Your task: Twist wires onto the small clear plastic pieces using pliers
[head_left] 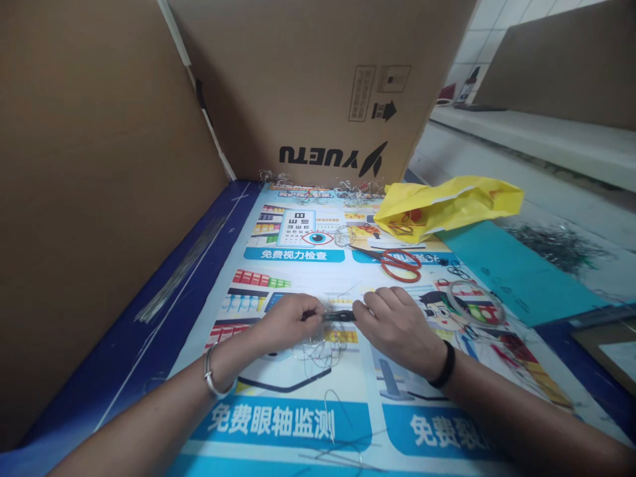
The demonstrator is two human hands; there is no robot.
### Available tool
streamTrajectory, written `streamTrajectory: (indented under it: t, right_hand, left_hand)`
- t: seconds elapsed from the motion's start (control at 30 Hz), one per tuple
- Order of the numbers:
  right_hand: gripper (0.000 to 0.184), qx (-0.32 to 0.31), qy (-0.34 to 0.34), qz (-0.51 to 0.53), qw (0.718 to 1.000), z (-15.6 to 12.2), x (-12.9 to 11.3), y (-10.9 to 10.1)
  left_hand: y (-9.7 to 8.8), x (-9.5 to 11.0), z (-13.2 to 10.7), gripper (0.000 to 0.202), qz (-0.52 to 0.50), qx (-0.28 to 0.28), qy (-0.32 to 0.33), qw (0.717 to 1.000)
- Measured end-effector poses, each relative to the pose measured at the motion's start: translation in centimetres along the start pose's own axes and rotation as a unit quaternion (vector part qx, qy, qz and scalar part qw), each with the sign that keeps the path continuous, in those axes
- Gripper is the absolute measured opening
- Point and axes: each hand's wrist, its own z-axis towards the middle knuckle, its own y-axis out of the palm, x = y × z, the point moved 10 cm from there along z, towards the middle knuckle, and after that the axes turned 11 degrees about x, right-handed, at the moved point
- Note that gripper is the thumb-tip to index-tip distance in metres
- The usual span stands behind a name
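Near the middle of the printed poster (348,391), my left hand (293,322) is closed in a pinch on a thin wire piece (325,351), whose loose loops hang below the fingers. A small dark part shows at those fingertips, too blurred to name. My right hand (397,328) is wrapped round a pair of dark pliers (342,316). The jaws point left and meet the wire at my left fingertips. Most of the handles are hidden in my right palm. Orange-handled scissors (400,264) lie just beyond my hands.
A yellow bag (447,202) lies at the back right beside a teal sheet (517,268) and a tangle of wire scraps (551,245). A wire coil (474,303) is right of my hands. Straight wires (181,268) lie left. Cardboard (298,79) walls the back and left.
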Motion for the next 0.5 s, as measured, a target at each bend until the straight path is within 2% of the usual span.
streamTrajectory:
  t: [0.23, 0.5]
  right_hand:
    - [0.011, -0.001, 0.039, 0.034, 0.999, -0.13, 0.34, 0.6]
    - [0.016, 0.015, 0.048, 0.065, 0.997, -0.26, 0.57, 0.66]
  left_hand:
    - [0.12, 0.35, -0.02, 0.013, 0.017, 0.002, 0.02, 1.0]
    - [0.11, -0.36, 0.02, 0.015, -0.016, -0.007, -0.015, 1.0]
